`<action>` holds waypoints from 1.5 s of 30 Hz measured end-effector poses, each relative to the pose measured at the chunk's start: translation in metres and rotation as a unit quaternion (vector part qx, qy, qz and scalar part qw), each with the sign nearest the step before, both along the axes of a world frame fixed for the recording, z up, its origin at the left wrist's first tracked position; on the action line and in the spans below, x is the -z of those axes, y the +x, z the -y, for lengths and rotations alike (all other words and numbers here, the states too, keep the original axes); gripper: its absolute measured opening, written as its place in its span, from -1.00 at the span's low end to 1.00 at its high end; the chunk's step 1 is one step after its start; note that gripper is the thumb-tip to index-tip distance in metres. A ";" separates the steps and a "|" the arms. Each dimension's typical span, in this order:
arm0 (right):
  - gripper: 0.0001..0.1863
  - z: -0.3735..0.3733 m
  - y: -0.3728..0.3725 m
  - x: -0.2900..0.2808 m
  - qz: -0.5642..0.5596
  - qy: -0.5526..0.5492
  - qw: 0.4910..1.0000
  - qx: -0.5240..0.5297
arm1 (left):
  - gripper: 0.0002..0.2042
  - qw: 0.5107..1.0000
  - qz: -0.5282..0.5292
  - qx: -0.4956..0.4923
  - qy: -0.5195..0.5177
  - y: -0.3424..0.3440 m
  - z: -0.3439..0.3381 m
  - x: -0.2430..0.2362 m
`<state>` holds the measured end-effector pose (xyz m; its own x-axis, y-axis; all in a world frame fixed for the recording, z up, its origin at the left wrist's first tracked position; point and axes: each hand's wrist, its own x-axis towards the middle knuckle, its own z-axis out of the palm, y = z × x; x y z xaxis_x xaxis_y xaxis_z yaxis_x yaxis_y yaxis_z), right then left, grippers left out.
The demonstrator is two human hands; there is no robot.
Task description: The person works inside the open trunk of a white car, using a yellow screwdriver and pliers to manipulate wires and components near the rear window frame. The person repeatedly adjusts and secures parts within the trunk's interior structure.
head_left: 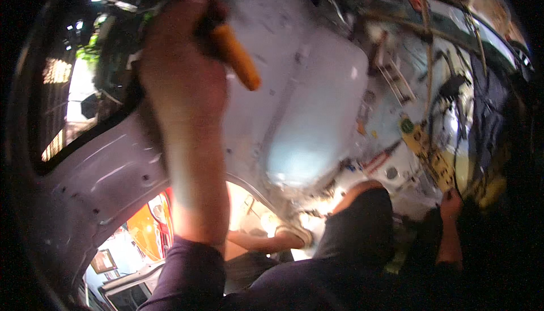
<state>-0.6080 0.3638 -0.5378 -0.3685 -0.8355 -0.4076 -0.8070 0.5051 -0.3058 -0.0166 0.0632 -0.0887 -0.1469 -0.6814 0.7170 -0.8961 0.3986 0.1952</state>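
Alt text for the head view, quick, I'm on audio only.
A motion-blurred, raised left hand grips an orange handle in front of a pale panel inside a vehicle body. At lower right, the right hand is beside a yellow perforated strip, its grip unclear; a window is at left.

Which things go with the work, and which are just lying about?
Likely for the work:
- orange, rounded tool handle, in the left hand
- pale grey painted metal panel, behind it

Probably just about:
- bright orange panel, outside
- brown-framed pale rectangle, outside
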 end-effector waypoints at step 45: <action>-0.76 0.345 0.381 -0.484 0.129 -0.493 0.734 -0.450 | -0.93 0.901 -0.326 0.274 0.083 -0.021 0.012 -0.004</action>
<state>-0.2270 0.0188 -0.0535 0.4963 -0.6293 0.5980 -0.5297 -0.7653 -0.3656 -0.0373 0.0514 -0.0851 -0.0780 -0.7413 0.6666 -0.2475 0.6621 0.7073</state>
